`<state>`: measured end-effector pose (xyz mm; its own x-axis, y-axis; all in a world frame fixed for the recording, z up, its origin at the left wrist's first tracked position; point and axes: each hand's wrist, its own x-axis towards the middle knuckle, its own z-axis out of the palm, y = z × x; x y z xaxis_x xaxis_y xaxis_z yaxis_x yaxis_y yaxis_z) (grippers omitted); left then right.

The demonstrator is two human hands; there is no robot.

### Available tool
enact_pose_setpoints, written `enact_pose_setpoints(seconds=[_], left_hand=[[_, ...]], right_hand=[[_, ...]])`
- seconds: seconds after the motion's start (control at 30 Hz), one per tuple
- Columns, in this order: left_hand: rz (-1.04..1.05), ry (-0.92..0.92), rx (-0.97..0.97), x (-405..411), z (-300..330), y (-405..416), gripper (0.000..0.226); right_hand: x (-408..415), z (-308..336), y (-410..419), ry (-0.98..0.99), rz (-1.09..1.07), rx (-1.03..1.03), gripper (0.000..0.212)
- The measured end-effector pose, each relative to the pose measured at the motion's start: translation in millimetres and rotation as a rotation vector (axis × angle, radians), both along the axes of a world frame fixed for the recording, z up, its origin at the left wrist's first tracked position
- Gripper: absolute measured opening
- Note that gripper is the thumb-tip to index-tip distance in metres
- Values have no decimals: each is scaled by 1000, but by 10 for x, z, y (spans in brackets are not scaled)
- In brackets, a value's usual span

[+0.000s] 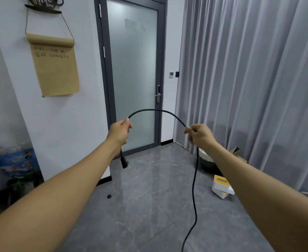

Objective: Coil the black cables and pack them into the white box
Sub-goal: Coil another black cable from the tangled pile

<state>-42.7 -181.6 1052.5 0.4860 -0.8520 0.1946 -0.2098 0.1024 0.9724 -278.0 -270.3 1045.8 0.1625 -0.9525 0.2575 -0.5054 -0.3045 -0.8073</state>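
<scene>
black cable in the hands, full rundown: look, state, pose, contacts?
The black cable is thin, round and looks rubber-sheathed. The left hand grips it near one end, and a black plug hangs below that fist. From there it arches up and across to the right hand, which pinches it. Past the right hand it drops in a loose wavy line toward the grey floor and leaves the frame's bottom edge. No coil formed yet.

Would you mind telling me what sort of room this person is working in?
Probably an office or studio room, not a workshop: a frosted glass door with an electronic lock, floor-length grey curtains, and a polished grey tiled floor. A brown paper note roll hangs on the wall.
</scene>
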Motion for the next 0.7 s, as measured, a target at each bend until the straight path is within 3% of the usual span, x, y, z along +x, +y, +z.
enact_pose_setpoints(seconds=[0.13,0.27,0.37,0.43,0.57,0.7], left_hand=[[21,18,-111,-93,84,-57,34],[-77,-421,-71,-186,37,-33,32],[-188,-698,25,-261,-55,-19,32],[-293,-623,41,-325,-90,7,32],[-413,-146,29,-403,4,112,40],[-540,41,23,-416,85,185,42]], right_hand=[[202,-90,111,392,120,-145,25],[325,-61,286,736,373,-293,22],[421,104,429,702,550,-427,20],[456,217,488,524,568,-478,17],[459,312,500,163,407,-436,16],[463,270,474,135,457,-311,19]])
